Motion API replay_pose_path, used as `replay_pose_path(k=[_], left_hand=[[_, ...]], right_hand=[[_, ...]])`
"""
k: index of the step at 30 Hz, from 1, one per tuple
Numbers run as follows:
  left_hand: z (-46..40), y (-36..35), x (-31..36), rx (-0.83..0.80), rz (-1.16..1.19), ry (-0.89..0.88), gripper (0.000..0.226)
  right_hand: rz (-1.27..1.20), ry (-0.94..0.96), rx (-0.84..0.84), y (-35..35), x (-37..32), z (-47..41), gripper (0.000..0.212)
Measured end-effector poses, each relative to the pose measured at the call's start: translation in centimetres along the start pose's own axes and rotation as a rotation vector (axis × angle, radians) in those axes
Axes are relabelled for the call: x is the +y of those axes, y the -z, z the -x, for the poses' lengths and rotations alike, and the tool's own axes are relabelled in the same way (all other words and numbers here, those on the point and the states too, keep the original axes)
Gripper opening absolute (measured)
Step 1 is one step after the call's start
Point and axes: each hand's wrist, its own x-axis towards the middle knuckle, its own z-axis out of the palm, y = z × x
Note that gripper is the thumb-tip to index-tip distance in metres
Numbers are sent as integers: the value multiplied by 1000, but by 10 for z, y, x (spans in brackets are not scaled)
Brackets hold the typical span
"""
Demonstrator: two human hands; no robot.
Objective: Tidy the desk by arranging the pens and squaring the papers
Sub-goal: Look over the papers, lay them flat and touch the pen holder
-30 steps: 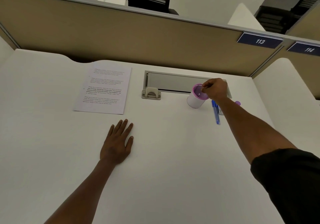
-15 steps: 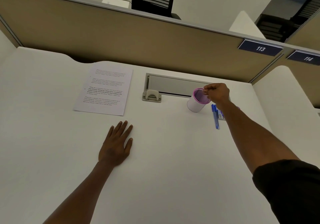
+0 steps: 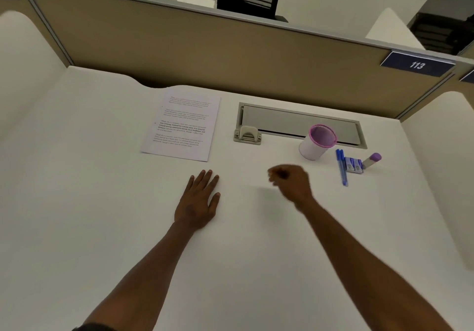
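A printed paper stack (image 3: 183, 124) lies on the white desk (image 3: 102, 202) at the back left. A white cup with a pink rim (image 3: 318, 142) stands at the back right, and it looks empty. Two blue pens (image 3: 342, 166) lie side by side just right of the cup. My left hand (image 3: 198, 200) rests flat on the desk, fingers spread, below the paper. My right hand (image 3: 289, 183) hovers mid-desk, blurred, fingers loosely curled with nothing seen in them.
A small box (image 3: 354, 164) and a purple-capped tube (image 3: 372, 160) lie right of the pens. A grey cable tray (image 3: 300, 123) with a beige clip (image 3: 247, 134) sits by the tan partition (image 3: 230, 56). White side panels flank the desk.
My right hand has let go of the cup's rim and pulled back toward me and to the left. The left hand has stayed flat. The view shifted slightly.
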Motion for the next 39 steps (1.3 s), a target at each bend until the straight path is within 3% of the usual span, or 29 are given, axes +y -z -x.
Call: replay_pose_path(k=[4, 7, 12, 17, 21, 27, 31, 36, 37, 39], left_hand=[[4, 11, -4, 69, 128, 79, 50], [19, 20, -19, 95, 38, 72, 54], [44, 19, -28, -3, -87, 92, 60], [44, 19, -27, -16, -110, 111, 58], [45, 20, -29, -21, -112, 115, 58], [44, 21, -27, -16, -97, 116, 57], [45, 22, -27, -23, -91, 120, 57], [45, 23, -27, -22, -71, 118, 56], [45, 23, -27, -24, -70, 118, 56], [44, 23, -28, -26, -64, 117, 57]], right_hand=[[209, 182, -58, -57, 20, 60, 17], [381, 325, -87, -81, 32, 85, 27], [598, 345, -96, -103, 34, 109, 39], [547, 369, -149, -117, 30, 125, 43], [521, 213, -69, -114, 27, 115, 49], [559, 336, -189, -129, 23, 128, 49], [545, 288, -136, -130, 20, 120, 49], [612, 415, -162, -142, 21, 137, 36], [596, 414, -145, -144, 21, 141, 40], [571, 352, -131, -151, 18, 144, 67]])
